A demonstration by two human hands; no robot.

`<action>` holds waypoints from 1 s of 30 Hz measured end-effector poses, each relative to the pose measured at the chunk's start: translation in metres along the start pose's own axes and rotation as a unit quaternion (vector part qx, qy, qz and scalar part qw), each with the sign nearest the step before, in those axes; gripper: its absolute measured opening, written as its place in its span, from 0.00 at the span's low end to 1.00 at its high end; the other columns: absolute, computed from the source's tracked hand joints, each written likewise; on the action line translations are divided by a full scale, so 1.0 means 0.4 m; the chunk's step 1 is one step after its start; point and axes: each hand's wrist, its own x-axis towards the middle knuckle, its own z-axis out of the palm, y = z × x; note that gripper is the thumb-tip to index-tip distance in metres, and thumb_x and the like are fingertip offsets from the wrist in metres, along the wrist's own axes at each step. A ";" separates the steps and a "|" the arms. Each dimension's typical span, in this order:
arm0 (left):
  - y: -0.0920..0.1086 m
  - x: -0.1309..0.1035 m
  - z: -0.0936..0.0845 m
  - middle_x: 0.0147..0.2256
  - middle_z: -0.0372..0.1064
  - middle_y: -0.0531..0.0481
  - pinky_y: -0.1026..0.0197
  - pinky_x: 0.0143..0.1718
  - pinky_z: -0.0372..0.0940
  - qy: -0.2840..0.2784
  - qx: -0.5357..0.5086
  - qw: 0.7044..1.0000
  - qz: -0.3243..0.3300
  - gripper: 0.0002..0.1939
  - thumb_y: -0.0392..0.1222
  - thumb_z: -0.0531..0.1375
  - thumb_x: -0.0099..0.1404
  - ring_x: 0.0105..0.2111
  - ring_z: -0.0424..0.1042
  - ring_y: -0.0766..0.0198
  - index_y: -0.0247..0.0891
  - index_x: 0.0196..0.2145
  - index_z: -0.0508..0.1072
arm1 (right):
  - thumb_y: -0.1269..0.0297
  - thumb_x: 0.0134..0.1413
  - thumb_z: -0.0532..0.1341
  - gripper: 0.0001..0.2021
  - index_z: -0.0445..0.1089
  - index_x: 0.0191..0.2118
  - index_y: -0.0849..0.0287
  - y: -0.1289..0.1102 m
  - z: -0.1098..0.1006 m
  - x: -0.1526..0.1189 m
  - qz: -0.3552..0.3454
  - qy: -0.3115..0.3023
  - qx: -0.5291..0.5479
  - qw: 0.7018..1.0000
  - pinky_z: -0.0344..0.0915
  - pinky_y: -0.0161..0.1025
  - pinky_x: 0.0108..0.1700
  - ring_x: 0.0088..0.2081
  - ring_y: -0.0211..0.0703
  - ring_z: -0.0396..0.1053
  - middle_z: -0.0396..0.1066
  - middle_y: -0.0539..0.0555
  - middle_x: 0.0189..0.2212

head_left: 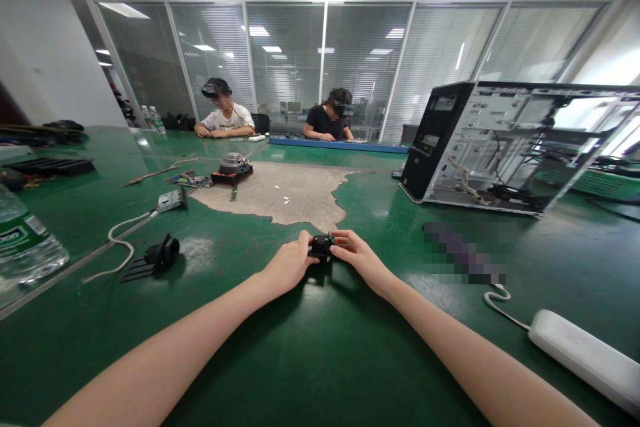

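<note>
Between my two hands, just above the green tabletop [290,360], is a small black boxy part [321,246] whose exact kind I cannot make out. My left hand [295,259] grips it from the left, thumb at its lower edge and fingers behind. From the other side my right hand [357,257] pinches its right edge with thumb and fingertips. To the left lies a black plastic piece [163,255] with a round end and thin prongs. A heatsink-like round part on a red-and-black base [233,168] sits farther back.
An opened computer case [450,147] stands at the right. Near it are a blurred-out device [463,253] and a white power brick [583,353]. A metal part with a cable [171,200] and a water bottle [27,240] are left. Two people [227,117] sit across the table.
</note>
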 end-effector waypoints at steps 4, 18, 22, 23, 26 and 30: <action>0.002 -0.001 -0.001 0.38 0.67 0.42 0.60 0.36 0.61 -0.005 0.000 1.000 -0.001 0.14 0.38 0.55 0.56 0.39 0.68 0.56 0.36 0.39 0.54 | 0.64 0.36 0.64 0.18 0.60 0.37 0.56 -0.010 -0.002 0.000 -0.001 -0.038 0.020 0.999 0.57 0.42 0.45 0.39 0.38 0.64 0.64 0.51 0.36; -0.001 -0.001 0.001 0.38 0.67 0.42 0.59 0.37 0.61 0.001 -0.006 1.000 0.005 0.14 0.38 0.55 0.56 0.40 0.68 0.56 0.36 0.39 0.54 | 0.63 0.38 0.63 0.16 0.60 0.37 0.56 -0.008 0.002 -0.001 -0.002 -0.023 0.014 1.000 0.58 0.41 0.43 0.37 0.38 0.64 0.64 0.51 0.35; -0.007 0.001 0.005 0.37 0.68 0.42 0.60 0.35 0.61 0.007 -0.001 1.000 0.011 0.14 0.37 0.55 0.56 0.37 0.69 0.56 0.36 0.39 0.54 | 0.66 0.35 0.64 0.18 0.59 0.36 0.54 -0.016 0.001 -0.004 -0.018 -0.054 0.029 0.998 0.57 0.40 0.45 0.38 0.37 0.64 0.64 0.49 0.34; -0.007 0.001 0.005 0.37 0.68 0.43 0.60 0.35 0.61 0.008 -0.001 1.000 0.013 0.14 0.37 0.55 0.56 0.37 0.69 0.56 0.36 0.39 0.54 | 0.65 0.37 0.63 0.16 0.59 0.35 0.55 -0.015 0.001 -0.004 -0.020 -0.050 0.026 0.998 0.57 0.40 0.44 0.38 0.37 0.64 0.65 0.49 0.34; -0.006 -0.001 0.003 0.37 0.68 0.43 0.60 0.35 0.61 0.010 0.002 1.000 0.011 0.14 0.38 0.55 0.56 0.38 0.69 0.56 0.37 0.39 0.54 | 0.60 0.42 0.60 0.13 0.60 0.35 0.55 -0.007 0.003 -0.002 -0.019 -0.023 0.010 1.000 0.58 0.39 0.43 0.36 0.37 0.64 0.65 0.49 0.33; -0.001 -0.004 -0.001 0.36 0.68 0.43 0.60 0.34 0.61 0.003 0.009 1.000 -0.003 0.14 0.38 0.55 0.56 0.37 0.69 0.55 0.37 0.38 0.54 | 0.59 0.42 0.60 0.15 0.60 0.38 0.55 -0.002 0.004 0.001 -0.002 0.000 -0.003 1.000 0.58 0.40 0.43 0.36 0.37 0.64 0.64 0.50 0.34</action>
